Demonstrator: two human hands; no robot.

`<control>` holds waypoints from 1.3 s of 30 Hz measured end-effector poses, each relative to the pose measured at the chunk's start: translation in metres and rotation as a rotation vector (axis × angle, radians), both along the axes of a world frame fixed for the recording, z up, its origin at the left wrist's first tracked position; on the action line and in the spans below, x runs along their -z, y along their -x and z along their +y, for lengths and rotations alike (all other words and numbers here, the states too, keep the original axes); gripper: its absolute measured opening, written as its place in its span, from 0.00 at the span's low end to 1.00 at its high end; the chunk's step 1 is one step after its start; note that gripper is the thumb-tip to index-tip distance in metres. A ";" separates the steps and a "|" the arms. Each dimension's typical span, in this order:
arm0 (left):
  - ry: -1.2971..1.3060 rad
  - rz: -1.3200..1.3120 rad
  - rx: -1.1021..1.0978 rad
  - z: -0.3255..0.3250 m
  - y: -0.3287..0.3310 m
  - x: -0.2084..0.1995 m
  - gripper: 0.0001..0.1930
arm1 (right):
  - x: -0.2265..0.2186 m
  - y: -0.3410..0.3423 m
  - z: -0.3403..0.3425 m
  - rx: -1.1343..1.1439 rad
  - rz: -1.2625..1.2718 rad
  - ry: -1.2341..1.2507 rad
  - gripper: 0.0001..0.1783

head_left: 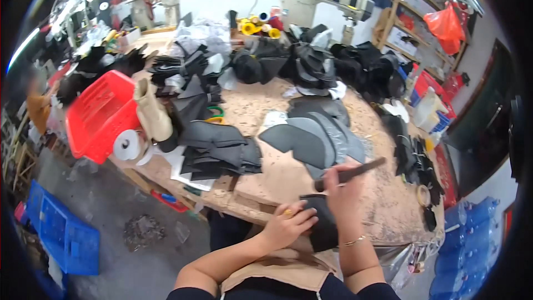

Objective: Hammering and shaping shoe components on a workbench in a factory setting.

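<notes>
My left hand (288, 221), with a ring on one finger, presses its bent fingers on the edge of a black shoe piece (321, 225) at the table's near edge. My right hand (343, 186) is closed round a dark hammer-like tool (361, 170) just above that piece. The tool's long handle points to the right; its blunt end shows left of the fingers. Beyond my hands lie fanned grey and black shoe pieces (302, 139). To the left is a stack of black shoe pieces (219, 153). My palm hides part of the held piece.
The speckled work table (250, 103) carries piles of black pieces (311, 66) along its back. A beige boot (151, 111), a white roll (129, 144) and a red basket (100, 111) stand left. A tape roll (423, 195) lies right; blue crates (61, 228) stand on the floor.
</notes>
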State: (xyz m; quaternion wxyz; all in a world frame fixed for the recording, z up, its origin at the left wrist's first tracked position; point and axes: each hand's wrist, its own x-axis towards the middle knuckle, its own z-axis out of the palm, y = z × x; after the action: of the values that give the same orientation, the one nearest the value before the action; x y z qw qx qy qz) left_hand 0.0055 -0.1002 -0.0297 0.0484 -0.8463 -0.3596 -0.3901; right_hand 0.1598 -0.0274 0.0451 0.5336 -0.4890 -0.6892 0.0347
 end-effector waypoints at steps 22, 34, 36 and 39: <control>0.281 -0.123 -0.033 0.142 0.059 -0.050 0.18 | 0.052 -0.074 -0.034 0.356 0.186 0.000 0.11; 0.362 0.494 0.147 0.206 -0.002 -0.084 0.13 | 0.057 -0.077 -0.039 0.334 0.084 -0.071 0.11; 0.473 0.229 0.165 0.185 0.006 -0.117 0.10 | 0.055 -0.081 -0.039 0.321 0.086 -0.069 0.10; 0.314 -0.037 0.191 0.153 0.026 -0.166 0.11 | 0.061 -0.086 -0.044 0.268 0.065 -0.038 0.07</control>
State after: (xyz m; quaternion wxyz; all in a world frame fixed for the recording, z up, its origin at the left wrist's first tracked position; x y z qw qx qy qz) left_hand -0.0207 0.0525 0.1365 -0.1283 -0.8663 -0.3350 -0.3475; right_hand 0.2455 -0.0716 -0.0158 0.5646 -0.5650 -0.6007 -0.0344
